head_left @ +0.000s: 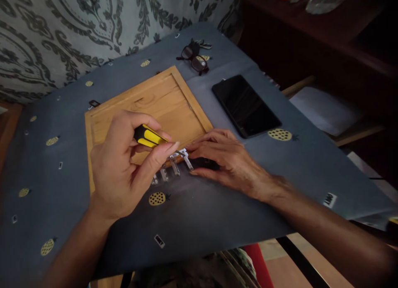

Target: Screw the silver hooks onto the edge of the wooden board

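My left hand (pixel 120 163) is closed around a small screwdriver (pixel 151 137) with a yellow and black handle. Its metal shaft slants down to the right, its tip at a metal hook rack (pixel 174 166). The rack has several hooks and lies along the near edge of a framed wooden board (pixel 149 101). From the right, my right hand (pixel 224 157) grips the rack's right end, thumb below and fingers above on the board's corner. My left fingers hide part of the rack and board.
A black phone (pixel 246 106) lies right of the board, and folded glasses (pixel 195 59) with keys (pixel 203 44) sit behind it. A blue tablecloth (pixel 199 213) with pineapple prints covers the table. Patterned wallpaper (pixel 93 22) rises behind; dark red furniture (pixel 295 35) stands at right.
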Action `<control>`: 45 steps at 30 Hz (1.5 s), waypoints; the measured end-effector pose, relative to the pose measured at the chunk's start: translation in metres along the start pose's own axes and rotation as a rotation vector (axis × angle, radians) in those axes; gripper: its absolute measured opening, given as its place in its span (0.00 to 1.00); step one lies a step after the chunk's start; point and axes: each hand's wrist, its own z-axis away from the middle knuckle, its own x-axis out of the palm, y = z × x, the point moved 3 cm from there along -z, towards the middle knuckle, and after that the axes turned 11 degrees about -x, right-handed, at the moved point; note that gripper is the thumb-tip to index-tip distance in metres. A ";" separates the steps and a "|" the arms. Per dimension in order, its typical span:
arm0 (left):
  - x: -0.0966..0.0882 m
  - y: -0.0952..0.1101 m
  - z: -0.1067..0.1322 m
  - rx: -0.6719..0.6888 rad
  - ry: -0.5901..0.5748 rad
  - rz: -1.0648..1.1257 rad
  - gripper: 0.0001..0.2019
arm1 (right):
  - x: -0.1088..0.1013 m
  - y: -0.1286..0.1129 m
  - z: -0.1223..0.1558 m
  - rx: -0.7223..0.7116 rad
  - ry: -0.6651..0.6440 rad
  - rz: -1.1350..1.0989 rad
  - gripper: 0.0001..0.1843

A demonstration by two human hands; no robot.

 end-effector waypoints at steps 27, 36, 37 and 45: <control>-0.011 0.006 0.001 0.085 -0.034 -0.197 0.09 | 0.003 0.002 0.002 -0.046 0.023 -0.006 0.12; -0.019 0.009 -0.005 0.064 -0.328 -0.176 0.16 | 0.000 0.000 0.000 -0.019 0.009 -0.040 0.10; -0.018 0.009 -0.005 0.070 -0.295 -0.181 0.15 | 0.000 0.000 0.000 -0.016 0.006 -0.044 0.10; -0.013 0.011 -0.001 0.085 -0.111 -0.256 0.11 | -0.001 0.000 0.000 -0.022 0.000 -0.043 0.11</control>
